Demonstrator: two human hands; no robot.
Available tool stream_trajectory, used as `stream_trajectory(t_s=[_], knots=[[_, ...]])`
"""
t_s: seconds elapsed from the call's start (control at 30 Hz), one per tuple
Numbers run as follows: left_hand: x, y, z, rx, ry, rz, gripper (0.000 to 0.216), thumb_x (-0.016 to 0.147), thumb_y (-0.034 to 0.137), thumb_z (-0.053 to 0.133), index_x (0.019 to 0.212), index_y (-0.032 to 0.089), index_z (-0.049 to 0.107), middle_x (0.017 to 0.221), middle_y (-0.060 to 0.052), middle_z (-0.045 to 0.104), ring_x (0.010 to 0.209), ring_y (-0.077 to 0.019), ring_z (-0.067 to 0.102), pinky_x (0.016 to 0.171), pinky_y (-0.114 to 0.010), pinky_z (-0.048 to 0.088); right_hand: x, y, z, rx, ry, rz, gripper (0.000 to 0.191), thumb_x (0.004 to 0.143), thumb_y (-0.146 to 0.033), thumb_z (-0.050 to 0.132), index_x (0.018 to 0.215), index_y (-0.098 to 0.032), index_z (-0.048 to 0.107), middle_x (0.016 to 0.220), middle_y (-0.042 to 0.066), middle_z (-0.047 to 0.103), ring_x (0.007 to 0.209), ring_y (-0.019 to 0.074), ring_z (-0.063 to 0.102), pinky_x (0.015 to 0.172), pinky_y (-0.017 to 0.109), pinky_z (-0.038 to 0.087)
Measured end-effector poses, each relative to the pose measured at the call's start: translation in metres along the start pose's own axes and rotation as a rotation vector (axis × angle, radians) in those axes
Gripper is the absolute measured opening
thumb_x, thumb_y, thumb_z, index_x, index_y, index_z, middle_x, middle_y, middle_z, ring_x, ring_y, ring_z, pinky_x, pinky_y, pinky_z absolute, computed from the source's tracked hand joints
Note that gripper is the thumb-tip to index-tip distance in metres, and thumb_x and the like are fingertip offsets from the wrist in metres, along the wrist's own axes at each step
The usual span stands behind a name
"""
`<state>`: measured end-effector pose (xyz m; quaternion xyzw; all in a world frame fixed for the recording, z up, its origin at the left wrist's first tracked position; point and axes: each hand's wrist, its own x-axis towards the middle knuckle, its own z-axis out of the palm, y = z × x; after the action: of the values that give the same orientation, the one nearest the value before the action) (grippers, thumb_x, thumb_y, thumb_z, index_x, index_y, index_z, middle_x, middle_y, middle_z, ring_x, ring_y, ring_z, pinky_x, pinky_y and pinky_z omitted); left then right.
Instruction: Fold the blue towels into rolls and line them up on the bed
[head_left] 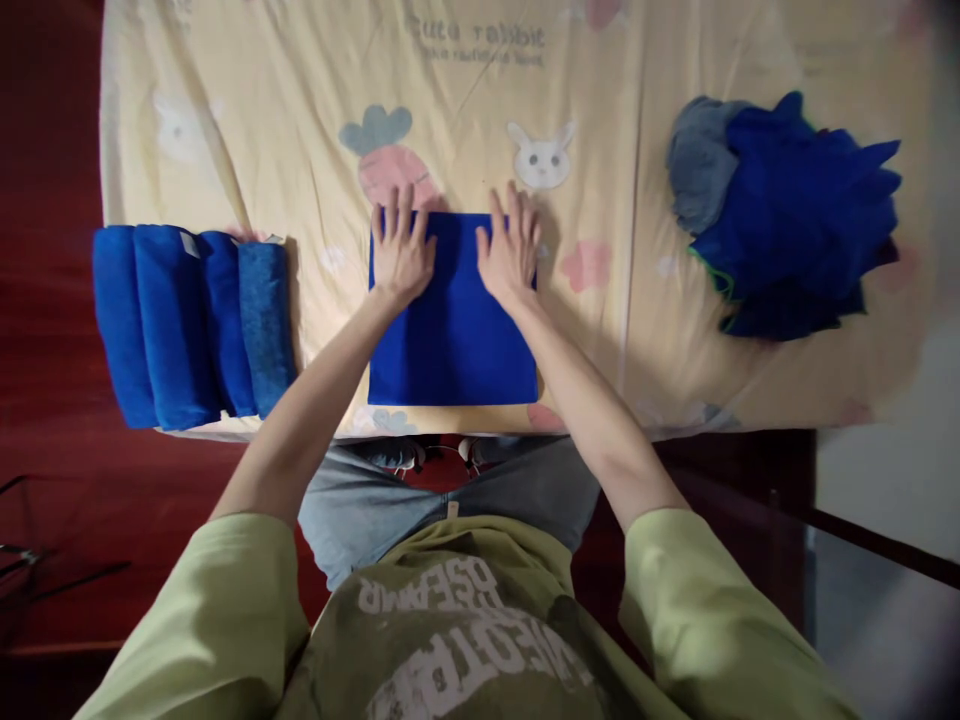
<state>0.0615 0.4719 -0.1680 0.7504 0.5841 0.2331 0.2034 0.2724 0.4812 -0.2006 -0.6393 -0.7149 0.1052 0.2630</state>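
Four rolled blue towels [191, 325] lie side by side at the left edge of a table covered with a pale yellow cartoon-print sheet [300, 130], the finished part of the work as far as the view shows. At the middle of the near edge, a folded blue towel [454, 340] lies flat as a neat rectangle; the person's left hand [401, 250] and right hand [511, 250] rest open, palms down and fingers spread, on its far edge, pressing rather than gripping. It is folded but not yet rolled like those on the left. Towards the right edge, a loose heap of blue and grey towels [787, 215] lies unfolded, which suggests most of the pile is left to do. The sheet shows a carrot and a rabbit face above the hands, and printed lettering at the far edge, upside down and too blurred to read. The person's green shirt bears large white lettering, seen inverted and only partly legible.
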Motion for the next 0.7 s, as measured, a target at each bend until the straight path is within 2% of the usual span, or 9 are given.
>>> stream_trajectory(t_s=[0.1, 0.23, 0.37, 0.5, 0.63, 0.7], knots=[[-0.023, 0.008, 0.028, -0.007, -0.014, -0.011, 0.067, 0.105, 0.052, 0.044, 0.159, 0.012, 0.045, 0.174, -0.014, 0.028, 0.167, -0.0330, -0.002, 0.133, -0.063, -0.006, -0.029, -0.032, 0.012, -0.013, -0.152, -0.011, 0.058, 0.113, -0.044, 0.036, 0.164, -0.015, 0.038, 0.176, 0.015, 0.023, 0.165, 0.0345, 0.010, 0.130, 0.069, 0.003], [-0.031, 0.006, 0.043, 0.033, -0.001, -0.038, 0.069, 0.105, 0.050, 0.042, 0.165, 0.016, 0.038, 0.176, -0.011, 0.025, 0.167, -0.0327, -0.001, 0.133, -0.062, -0.007, -0.041, -0.041, 0.018, -0.053, -0.211, 0.039, 0.062, 0.113, -0.045, 0.034, 0.167, -0.015, 0.033, 0.176, 0.014, 0.023, 0.166, 0.0339, 0.005, 0.130, 0.069, -0.005], [-0.026, 0.004, 0.043, 0.027, -0.009, -0.044, 0.070, 0.105, 0.051, 0.044, 0.165, 0.016, 0.039, 0.176, -0.010, 0.025, 0.167, -0.0323, 0.000, 0.133, -0.061, -0.006, -0.038, -0.034, 0.022, -0.031, -0.197, 0.018, 0.064, 0.112, -0.049, 0.029, 0.167, -0.016, 0.033, 0.175, 0.013, 0.026, 0.167, 0.0348, 0.003, 0.129, 0.072, -0.005], [-0.025, 0.004, 0.041, -0.077, -0.001, -0.063, 0.070, 0.102, 0.056, 0.046, 0.162, 0.020, 0.045, 0.176, -0.008, 0.027, 0.167, -0.0312, 0.001, 0.134, -0.061, -0.004, -0.036, -0.029, 0.025, -0.078, -0.217, -0.008, 0.068, 0.112, -0.052, 0.023, 0.169, -0.016, 0.029, 0.176, 0.013, 0.024, 0.167, 0.0353, 0.001, 0.128, 0.074, -0.003], [-0.026, -0.006, 0.033, -0.153, -0.005, -0.044, 0.072, 0.098, 0.064, 0.050, 0.158, 0.026, 0.051, 0.174, -0.004, 0.032, 0.167, -0.0294, 0.005, 0.136, -0.058, 0.000, -0.032, -0.013, 0.014, -0.092, -0.268, -0.068, 0.070, 0.110, -0.056, 0.026, 0.169, -0.017, 0.030, 0.177, 0.012, 0.023, 0.167, 0.0340, 0.005, 0.130, 0.072, 0.002], [-0.027, -0.016, 0.029, -0.161, 0.004, -0.037, 0.074, 0.096, 0.067, 0.052, 0.158, 0.027, 0.051, 0.173, -0.003, 0.033, 0.167, -0.0284, 0.005, 0.137, -0.057, 0.000, -0.029, -0.003, 0.006, -0.084, -0.262, -0.050, 0.072, 0.110, -0.057, 0.026, 0.169, -0.016, 0.030, 0.177, 0.012, 0.023, 0.167, 0.0336, 0.006, 0.131, 0.071, 0.003]])
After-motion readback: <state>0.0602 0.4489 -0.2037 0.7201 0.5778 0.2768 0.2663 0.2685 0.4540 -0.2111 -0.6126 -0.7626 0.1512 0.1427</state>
